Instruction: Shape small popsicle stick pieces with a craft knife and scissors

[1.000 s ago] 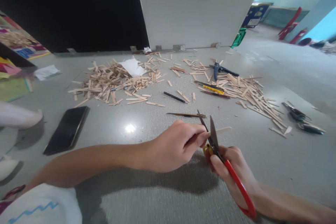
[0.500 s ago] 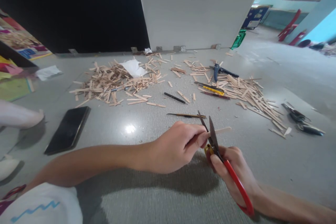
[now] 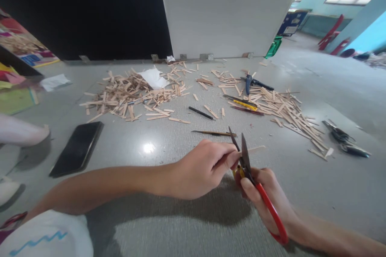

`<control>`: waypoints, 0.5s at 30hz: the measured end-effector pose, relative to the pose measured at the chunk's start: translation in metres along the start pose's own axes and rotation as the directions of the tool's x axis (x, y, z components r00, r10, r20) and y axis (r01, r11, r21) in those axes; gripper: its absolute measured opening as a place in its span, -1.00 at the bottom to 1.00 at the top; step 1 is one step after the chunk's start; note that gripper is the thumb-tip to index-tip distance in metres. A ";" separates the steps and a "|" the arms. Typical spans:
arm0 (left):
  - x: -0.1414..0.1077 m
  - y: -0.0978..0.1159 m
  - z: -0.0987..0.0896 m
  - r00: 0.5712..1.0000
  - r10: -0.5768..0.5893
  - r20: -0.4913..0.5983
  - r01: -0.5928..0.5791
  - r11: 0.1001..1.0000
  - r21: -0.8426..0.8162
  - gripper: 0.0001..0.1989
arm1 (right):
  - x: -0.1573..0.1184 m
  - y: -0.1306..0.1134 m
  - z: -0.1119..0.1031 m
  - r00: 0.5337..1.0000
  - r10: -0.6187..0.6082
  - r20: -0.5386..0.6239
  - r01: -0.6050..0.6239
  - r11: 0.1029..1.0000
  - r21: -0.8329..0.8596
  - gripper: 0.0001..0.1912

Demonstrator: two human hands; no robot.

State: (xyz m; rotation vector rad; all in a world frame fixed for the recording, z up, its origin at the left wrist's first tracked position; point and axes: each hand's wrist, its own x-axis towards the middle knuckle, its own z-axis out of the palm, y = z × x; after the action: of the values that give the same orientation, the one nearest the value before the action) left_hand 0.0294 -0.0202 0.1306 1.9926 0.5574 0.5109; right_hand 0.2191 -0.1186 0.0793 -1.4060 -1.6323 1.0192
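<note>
My left hand (image 3: 208, 168) pinches a thin wooden craft stick (image 3: 255, 149) between thumb and fingers. The stick points right and passes between the parted blades of a pair of scissors (image 3: 245, 160). Around the red handles of those scissors, my right hand (image 3: 267, 192) is closed, with the blades pointing up and away from me. A yellow part shows near the scissors' pivot, partly hidden by my fingers. Just beyond the blade tips, a slim brown tool with a pointed end (image 3: 211, 132) lies on the grey surface. Further off lies a black pen-like tool (image 3: 201, 112).
A heap of cut wooden sticks (image 3: 126, 92) lies back left, and another pile (image 3: 286, 108) back right. Near it are a yellow cutter (image 3: 245, 105), dark-blue-handled pliers (image 3: 256, 83) and black-handled tools (image 3: 343, 138). A phone (image 3: 76, 148) rests at left. An upright panel (image 3: 223, 12) bounds the back.
The scissors' blades have tilted very slightly, and their red handle has shifted a little left. The stick stays between the blades in my left hand's pinch.
</note>
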 end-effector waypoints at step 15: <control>0.004 0.000 -0.005 0.995 -0.094 0.038 0.100 0.980 -0.172 -0.58 | 0.005 -0.012 -0.007 0.996 -0.091 0.009 0.090 0.989 0.119 -0.33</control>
State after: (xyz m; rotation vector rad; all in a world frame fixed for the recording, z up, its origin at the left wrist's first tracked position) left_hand 0.0297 -0.0140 0.1331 1.7954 0.5690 0.4530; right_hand 0.2197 -0.1136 0.0938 -1.2380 -1.6040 1.0581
